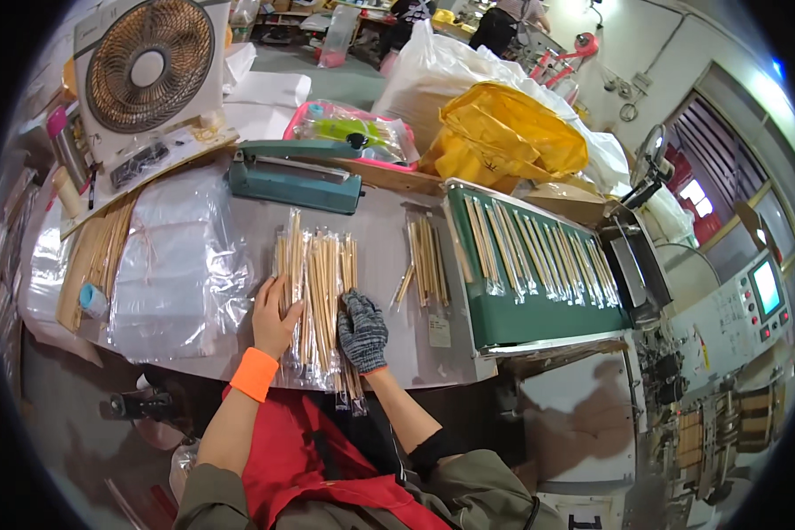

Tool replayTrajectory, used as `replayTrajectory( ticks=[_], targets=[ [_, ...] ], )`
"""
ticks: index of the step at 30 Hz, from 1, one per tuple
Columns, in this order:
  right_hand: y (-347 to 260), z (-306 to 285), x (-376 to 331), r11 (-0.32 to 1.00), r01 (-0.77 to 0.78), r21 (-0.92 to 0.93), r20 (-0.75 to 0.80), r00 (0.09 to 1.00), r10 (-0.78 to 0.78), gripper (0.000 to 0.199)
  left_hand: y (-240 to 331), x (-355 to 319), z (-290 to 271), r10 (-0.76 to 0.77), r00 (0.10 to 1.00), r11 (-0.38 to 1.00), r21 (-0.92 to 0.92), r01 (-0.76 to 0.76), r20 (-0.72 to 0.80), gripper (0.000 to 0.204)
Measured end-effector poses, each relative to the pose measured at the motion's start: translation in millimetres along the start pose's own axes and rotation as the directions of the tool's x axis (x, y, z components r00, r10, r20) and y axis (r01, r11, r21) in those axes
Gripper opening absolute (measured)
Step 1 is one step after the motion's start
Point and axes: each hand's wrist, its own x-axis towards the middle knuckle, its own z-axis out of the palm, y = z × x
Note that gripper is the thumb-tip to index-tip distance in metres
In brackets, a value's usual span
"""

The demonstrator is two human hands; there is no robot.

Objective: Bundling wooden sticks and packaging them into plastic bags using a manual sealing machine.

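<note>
Across the grey surface (382,256), work looks part-done: wrapped sticks (539,252) line the green belt (539,329), while an unspaced pile (319,278) lies between left hand (274,315) and gloved right hand (363,333), fingers part-curled, grip unclear.

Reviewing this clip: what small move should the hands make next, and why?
I'd probably nudge the few lowest plastic-sleeved packs of slim wooden sticks upward, level with the rest of the loose bundle: their lower ends reach below the others, while the bare left fingers and grey knit-gloved right fingers flank the bundle.
</note>
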Motion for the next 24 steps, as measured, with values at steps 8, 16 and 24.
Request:
replayTrajectory(
  ticks=[8, 16, 24],
  targets=[
    [-1, 0, 2, 1.000, -0.010, 0.027, -0.016, 1.000, 0.010, 0.031, -2, 1, 0, 0.028, 1.000, 0.999, 0.025, -0.028, -0.014, 0.051],
    [5, -21, -7, 0.997, 0.050, 0.059, -0.163, 0.986, -0.040, 0.038, -2, 1, 5, 0.008, 1.000, 1.000, 0.008, -0.008, -0.021, 0.053],
    [-27, -85, -41, 0.834, 0.523, 0.177, 0.325, 0.769, -0.551, 0.058, -5, -1, 5, 0.043, 0.999, 0.997, 0.061, -0.041, -0.025, 0.044]
  ],
)
